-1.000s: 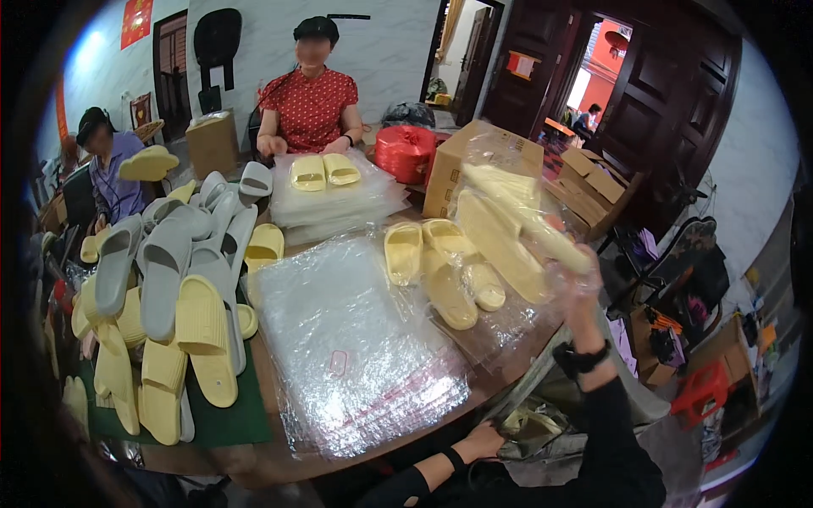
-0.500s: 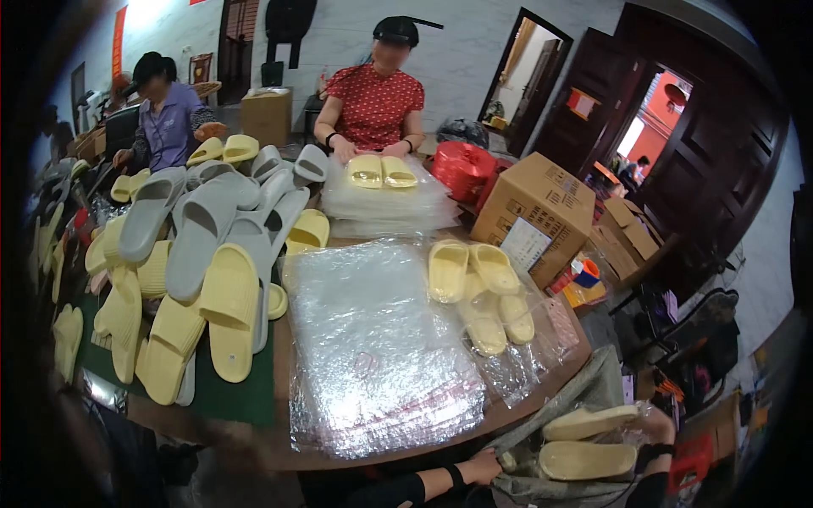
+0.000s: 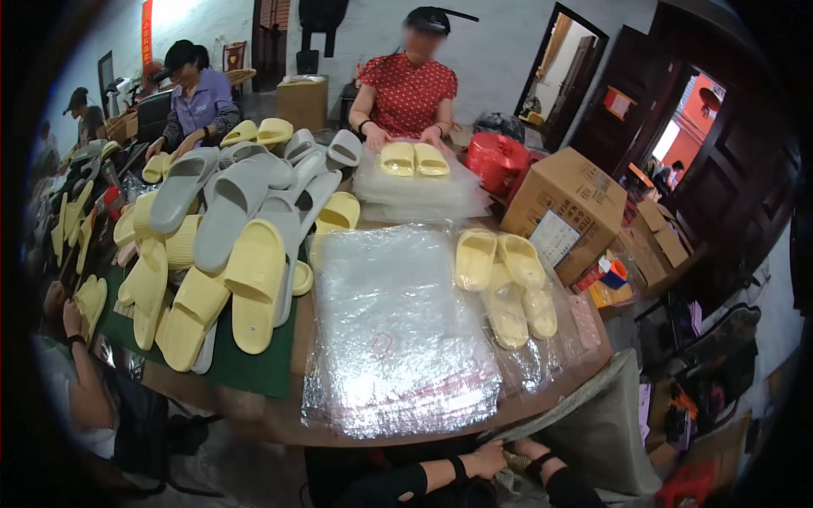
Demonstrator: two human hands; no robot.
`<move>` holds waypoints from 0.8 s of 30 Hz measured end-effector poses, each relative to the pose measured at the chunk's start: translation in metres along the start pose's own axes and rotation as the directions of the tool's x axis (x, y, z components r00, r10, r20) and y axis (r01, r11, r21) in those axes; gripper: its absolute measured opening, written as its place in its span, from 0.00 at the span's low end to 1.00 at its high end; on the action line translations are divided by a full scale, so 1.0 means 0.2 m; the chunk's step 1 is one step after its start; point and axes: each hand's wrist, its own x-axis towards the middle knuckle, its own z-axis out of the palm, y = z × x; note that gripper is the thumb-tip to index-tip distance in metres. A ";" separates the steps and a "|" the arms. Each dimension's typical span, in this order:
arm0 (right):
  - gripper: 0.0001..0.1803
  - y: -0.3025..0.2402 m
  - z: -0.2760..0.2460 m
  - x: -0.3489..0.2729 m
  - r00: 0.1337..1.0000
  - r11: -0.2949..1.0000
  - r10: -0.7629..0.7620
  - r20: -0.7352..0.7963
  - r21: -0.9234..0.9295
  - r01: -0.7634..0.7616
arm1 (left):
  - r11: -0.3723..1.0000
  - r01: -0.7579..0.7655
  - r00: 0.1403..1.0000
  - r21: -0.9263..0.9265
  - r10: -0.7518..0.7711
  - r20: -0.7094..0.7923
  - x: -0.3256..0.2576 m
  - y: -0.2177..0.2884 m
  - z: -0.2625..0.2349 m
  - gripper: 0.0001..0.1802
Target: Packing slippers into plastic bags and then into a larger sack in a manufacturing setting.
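Note:
At the table's near edge, my left hand point(image 3: 484, 460) is closed on the rim of a grey-green woven sack point(image 3: 605, 423). My right hand point(image 3: 528, 450) is close beside it at the sack's mouth, its fingers hidden. Something pale yellow shows between and below the hands, too covered to name. On the table ahead lies a stack of clear plastic bags point(image 3: 389, 313). To its right are yellow slippers point(image 3: 506, 313) in clear bags, and to its left a heap of loose yellow slippers point(image 3: 257, 288) and grey slippers point(image 3: 227, 212).
Across the table a person in a red top point(image 3: 408, 102) handles bagged yellow slippers point(image 3: 413, 159) on another bag stack. A person in purple point(image 3: 199, 106) works at far left; another person's hand point(image 3: 74, 320) touches a slipper at the left edge. A cardboard box point(image 3: 572, 212) and red twine roll point(image 3: 497, 161) stand right.
The bagged yellow slippers that my right hand held over the sack no longer show. My right hand has moved left, beside my left hand. A person's arm has appeared at the left edge.

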 end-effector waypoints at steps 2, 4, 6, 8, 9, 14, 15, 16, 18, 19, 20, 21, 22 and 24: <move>0.24 -0.03 -0.01 0.01 0.991 0.971 0.071 0.111 -0.236 -0.043 | 1.000 0.019 0.999 0.002 -0.019 0.043 0.02 0.00 0.04 0.11; 0.30 -0.25 0.00 -0.03 0.992 0.481 -0.096 0.081 -0.869 0.118 | 1.000 -0.002 1.000 0.005 0.002 0.012 -0.03 -0.01 0.03 0.11; 0.33 -0.78 0.00 -0.41 0.989 0.363 -0.139 0.052 -0.926 0.100 | 1.000 -0.006 0.999 0.009 0.006 -0.037 -0.05 -0.02 0.04 0.10; 0.32 -0.98 -0.13 -0.56 0.984 0.491 0.145 0.105 -0.871 0.020 | 1.000 -0.013 1.000 -0.013 0.013 0.024 0.02 -0.02 0.06 0.12; 0.31 -0.99 -0.23 -0.60 0.932 0.712 0.120 0.341 -0.684 0.158 | 1.000 -0.017 0.998 -0.026 0.019 0.060 0.05 -0.03 0.09 0.13; 0.38 -1.80 -0.30 -0.95 0.677 0.648 -0.736 -0.020 -0.310 0.695 | 0.960 0.158 0.983 -0.232 -0.175 -0.052 0.06 -0.10 0.24 0.35; 0.41 -1.86 -0.33 -0.92 0.432 0.431 -0.891 -0.138 -0.558 0.709 | 0.966 0.133 0.986 -0.223 -0.151 -0.066 0.05 -0.08 0.12 0.37; 0.45 -1.95 -0.34 -0.89 0.374 0.369 -0.914 -0.159 -0.710 0.600 | 0.988 0.119 0.993 -0.102 -0.120 -0.007 0.05 -0.08 0.11 0.38; 0.52 -2.13 -0.30 -0.78 0.334 0.245 -0.933 -0.131 -0.912 0.329 | 0.991 0.109 0.993 -0.080 -0.113 -0.046 0.05 -0.09 0.14 0.37; 0.54 -2.19 -0.23 -0.67 0.354 0.171 -0.932 -0.081 -0.958 0.231 | 0.987 0.144 0.985 -0.069 -0.150 -0.082 -0.01 -0.11 0.20 0.37; 0.54 -2.22 -0.22 -0.59 0.348 0.173 -0.933 -0.089 -0.961 0.218 | 0.994 0.109 0.987 -0.033 -0.112 -0.118 0.01 -0.12 0.23 0.35; 0.48 -2.20 -0.24 -0.46 0.316 0.137 -0.944 -0.096 -0.984 0.111 | 0.995 0.096 0.989 -0.022 -0.098 -0.114 0.02 -0.12 0.22 0.35; 0.43 -2.20 -0.27 -0.34 0.279 0.098 -0.956 -0.092 -0.995 0.006 | 1.000 0.012 0.965 0.021 -0.006 -0.262 0.01 -0.11 0.19 0.34; 0.33 -2.15 -0.38 -0.13 0.353 0.110 -0.927 -0.124 -0.992 -0.060 | 0.997 -0.020 0.988 0.078 0.032 -0.151 0.02 -0.03 0.05 0.29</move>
